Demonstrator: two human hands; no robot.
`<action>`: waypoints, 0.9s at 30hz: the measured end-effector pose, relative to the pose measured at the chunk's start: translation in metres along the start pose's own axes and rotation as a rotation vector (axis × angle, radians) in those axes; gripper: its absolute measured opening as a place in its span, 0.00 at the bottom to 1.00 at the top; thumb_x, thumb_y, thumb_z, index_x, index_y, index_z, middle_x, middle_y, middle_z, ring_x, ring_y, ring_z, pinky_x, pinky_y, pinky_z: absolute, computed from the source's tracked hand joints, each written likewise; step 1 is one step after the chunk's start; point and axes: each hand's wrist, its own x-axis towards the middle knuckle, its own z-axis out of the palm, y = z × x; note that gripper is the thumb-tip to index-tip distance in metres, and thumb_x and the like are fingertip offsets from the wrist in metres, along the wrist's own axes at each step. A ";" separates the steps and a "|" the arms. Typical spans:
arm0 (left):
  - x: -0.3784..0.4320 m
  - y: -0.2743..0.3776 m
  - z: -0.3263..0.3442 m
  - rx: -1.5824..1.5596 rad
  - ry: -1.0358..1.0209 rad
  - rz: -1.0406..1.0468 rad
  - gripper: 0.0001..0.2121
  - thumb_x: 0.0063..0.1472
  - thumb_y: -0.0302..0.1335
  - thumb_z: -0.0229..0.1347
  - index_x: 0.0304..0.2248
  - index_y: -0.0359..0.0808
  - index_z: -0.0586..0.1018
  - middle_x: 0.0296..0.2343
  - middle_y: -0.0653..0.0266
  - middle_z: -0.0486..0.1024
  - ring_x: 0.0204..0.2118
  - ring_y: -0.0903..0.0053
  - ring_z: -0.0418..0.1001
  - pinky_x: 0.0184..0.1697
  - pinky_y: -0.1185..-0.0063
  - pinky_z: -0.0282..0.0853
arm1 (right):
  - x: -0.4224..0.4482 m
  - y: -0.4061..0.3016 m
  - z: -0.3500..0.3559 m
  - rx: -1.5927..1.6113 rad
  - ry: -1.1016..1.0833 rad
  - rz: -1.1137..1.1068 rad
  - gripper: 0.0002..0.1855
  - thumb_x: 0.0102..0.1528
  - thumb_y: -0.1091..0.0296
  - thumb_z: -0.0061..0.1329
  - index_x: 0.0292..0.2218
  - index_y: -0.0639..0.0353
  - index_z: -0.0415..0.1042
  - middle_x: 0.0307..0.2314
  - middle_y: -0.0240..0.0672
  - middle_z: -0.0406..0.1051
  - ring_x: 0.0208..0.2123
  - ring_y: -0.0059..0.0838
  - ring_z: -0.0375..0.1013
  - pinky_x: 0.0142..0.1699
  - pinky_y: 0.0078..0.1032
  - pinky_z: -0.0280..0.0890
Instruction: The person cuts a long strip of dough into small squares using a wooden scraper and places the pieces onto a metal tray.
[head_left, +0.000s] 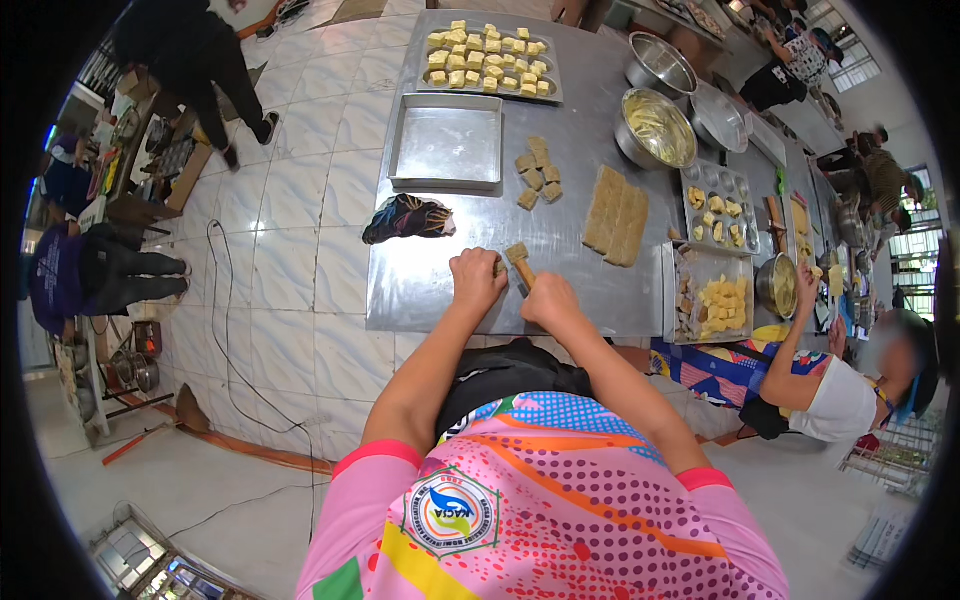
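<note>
My left hand (478, 279) is closed around a small brown cake-like piece (500, 265), mostly hidden by the fingers, over the steel table (480, 315). Beside it, my right hand (552, 300) grips a narrow tan stick-like thing (525, 274); whether it is a tool handle or a strip cannot be told. At its far tip sits a brown square piece (516, 253). Beyond my hands lie several loose brown squares (533, 178). A brown slab (616, 214), split lengthwise into strips, rests to their right. A dark patterned cloth (409, 219) lies ahead of my left hand.
An empty square pan (448, 139) stands below a muffin tin (556, 71) heaped with yellow-coated cubes. Rightward are a bowl of yellow cream (656, 129), a second muffin tin (718, 174) and a pan of yellow pieces (667, 300). A co-worker (817, 390) stands close by. A cord (225, 330) crosses the floor.
</note>
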 end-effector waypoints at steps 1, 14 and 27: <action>-0.001 -0.001 -0.003 -0.010 -0.002 -0.003 0.16 0.39 0.31 0.63 0.32 0.39 0.78 0.29 0.61 0.73 0.37 0.63 0.68 0.40 0.66 0.58 | 0.000 0.000 0.001 0.004 0.016 0.008 0.13 0.40 0.70 0.52 0.31 0.65 0.75 0.31 0.52 0.74 0.38 0.49 0.74 0.44 0.37 0.69; -0.035 -0.026 -0.040 -0.144 0.069 0.021 0.22 0.38 0.33 0.64 0.37 0.42 0.76 0.33 0.64 0.73 0.41 0.65 0.67 0.44 0.68 0.57 | -0.011 -0.025 0.018 0.138 0.169 -0.204 0.10 0.44 0.69 0.49 0.29 0.65 0.73 0.27 0.54 0.74 0.32 0.55 0.73 0.41 0.43 0.68; -0.022 -0.021 -0.018 -0.113 0.114 0.057 0.14 0.41 0.30 0.62 0.31 0.40 0.77 0.28 0.64 0.73 0.36 0.64 0.68 0.39 0.67 0.58 | -0.002 -0.039 0.017 0.075 0.095 -0.039 0.12 0.44 0.67 0.51 0.31 0.65 0.75 0.28 0.56 0.74 0.34 0.52 0.74 0.41 0.40 0.69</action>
